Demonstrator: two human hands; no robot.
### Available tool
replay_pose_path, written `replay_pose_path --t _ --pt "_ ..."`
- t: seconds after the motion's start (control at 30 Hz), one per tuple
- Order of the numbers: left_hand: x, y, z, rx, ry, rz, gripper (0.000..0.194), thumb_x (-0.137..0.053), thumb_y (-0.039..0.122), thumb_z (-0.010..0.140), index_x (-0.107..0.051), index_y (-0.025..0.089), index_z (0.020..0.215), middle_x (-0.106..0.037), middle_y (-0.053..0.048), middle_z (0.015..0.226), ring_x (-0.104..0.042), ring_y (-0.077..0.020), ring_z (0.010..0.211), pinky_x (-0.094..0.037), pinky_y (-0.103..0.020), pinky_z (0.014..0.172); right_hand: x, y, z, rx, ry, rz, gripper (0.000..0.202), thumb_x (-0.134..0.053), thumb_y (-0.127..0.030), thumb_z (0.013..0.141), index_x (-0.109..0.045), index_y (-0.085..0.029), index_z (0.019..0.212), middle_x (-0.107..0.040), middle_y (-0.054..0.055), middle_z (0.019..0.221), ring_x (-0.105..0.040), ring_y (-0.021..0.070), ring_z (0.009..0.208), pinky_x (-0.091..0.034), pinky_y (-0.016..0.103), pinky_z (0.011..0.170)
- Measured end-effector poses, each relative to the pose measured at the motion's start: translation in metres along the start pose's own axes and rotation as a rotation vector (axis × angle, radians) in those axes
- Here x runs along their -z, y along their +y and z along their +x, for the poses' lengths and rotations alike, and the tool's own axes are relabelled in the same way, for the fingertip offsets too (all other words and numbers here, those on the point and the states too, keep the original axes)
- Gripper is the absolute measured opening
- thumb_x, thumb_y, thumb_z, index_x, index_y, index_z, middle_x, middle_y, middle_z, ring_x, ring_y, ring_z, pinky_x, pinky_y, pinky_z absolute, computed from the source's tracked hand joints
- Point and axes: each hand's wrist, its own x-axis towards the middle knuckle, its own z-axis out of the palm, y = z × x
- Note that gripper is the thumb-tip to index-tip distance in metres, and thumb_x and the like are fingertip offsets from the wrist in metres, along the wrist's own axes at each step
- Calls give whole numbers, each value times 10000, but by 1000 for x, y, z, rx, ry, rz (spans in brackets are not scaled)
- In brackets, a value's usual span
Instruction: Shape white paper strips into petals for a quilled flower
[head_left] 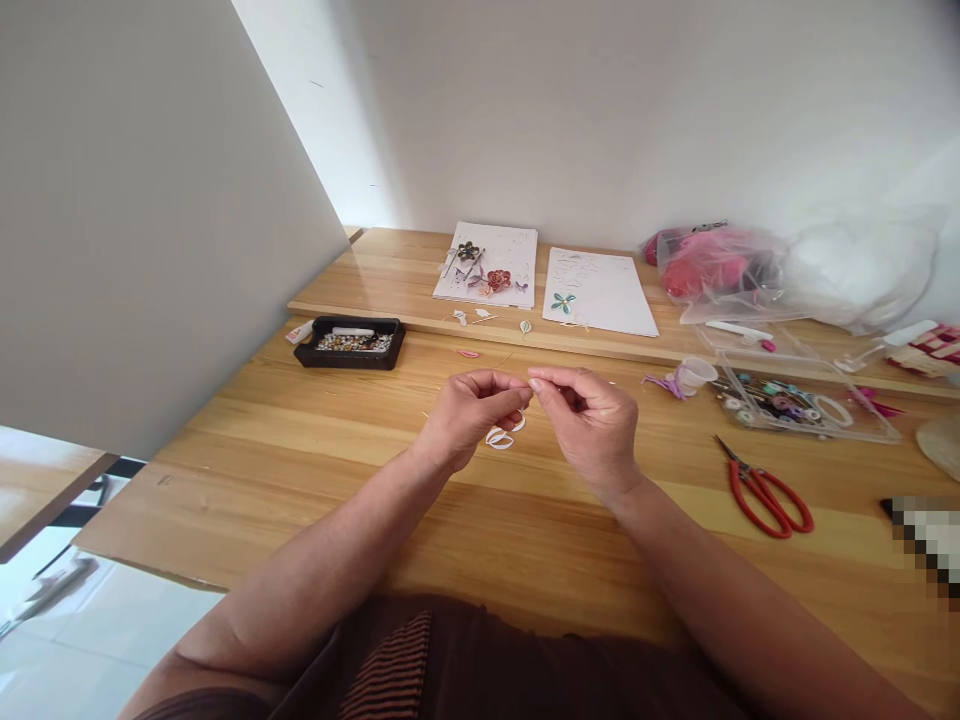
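Observation:
Over the middle of the wooden table (480, 520), my left hand (480, 408) and my right hand (585, 415) meet at the fingertips. Each is closed in a pinch, thumb against index finger. Whatever lies between the fingertips is too small to make out. Just below and behind my left hand, white petal-shaped loops (499, 439) rest on the table, partly covered by its fingers. A small pink petal-shaped piece (469, 353) lies beyond my hands. Further back is a small leaf-shaped piece (525, 327) on the raised ledge.
A black tray of beads (300, 355) stands at left. Red-handled pliers (765, 495) lie at right, before a clear box of spools (862, 428) and a small cup (697, 374). Two white sheets (600, 285) with wire flowers lie at the back, beside plastic bags (847, 265). A grey partition (150, 220) bounds the left.

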Motion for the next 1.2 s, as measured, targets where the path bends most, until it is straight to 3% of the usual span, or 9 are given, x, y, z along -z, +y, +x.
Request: replay_pose_path --t 0.17,0.27,0.37,0.5,0.83,1.03,1.2 --pt "-1 -1 0 -32 38 41 271 -857 342 648 -696 130 699 -617 8 596 -510 -66 508 -400 -209 505 0 -1 1 -83 -36 62 130 -697 -281 867 -787 -213 932 -764 40 821 -601 138 621 -482 281 566" --pt "1 2 0 -57 33 82 252 -842 340 659 -697 136 692 -599 14 591 -480 -61 507 -372 -209 497 4 -1 6 -202 -150 206 164 -711 -344 860 -783 -207 913 -748 38 810 -587 128 611 -457 267 535" --pt "5 6 -2 -47 1 134 234 -826 337 665 -707 137 692 -593 9 593 -459 -62 505 -353 -213 490 8 -2 13 -336 -270 354 239 -714 -431 849 -769 -199 860 -687 18 725 -505 97 529 -379 247 460" --pt "7 10 -3 -31 -58 161 215 -822 316 661 -706 139 697 -608 -3 605 -469 -69 507 -356 -216 487 10 -4 17 -494 -325 496 308 -757 -492 789 -740 -185 806 -600 -12 623 -401 71 466 -292 235 416" --pt "11 8 -2 -30 -173 81 248 -825 342 710 -680 142 728 -569 23 578 -439 -50 499 -334 -203 491 7 3 18 -874 -398 769 315 -822 -450 677 -666 -181 728 -494 -68 562 -222 29 412 -178 206 395" --pt "11 10 2 -101 -80 3 283 -829 383 684 -673 148 703 -559 33 586 -413 -46 499 -336 -210 491 -2 9 8 -964 -414 798 321 -848 -409 660 -650 -185 778 -505 -68 553 -225 29 405 -149 199 388" --pt "15 5 7 -191 70 -14 246 -808 339 703 -657 149 743 -590 31 657 -436 -43 522 -370 -206 519 -10 2 -4 -981 -396 805 307 -853 -384 664 -680 -180 815 -567 -46 580 -268 28 401 -188 195 387"
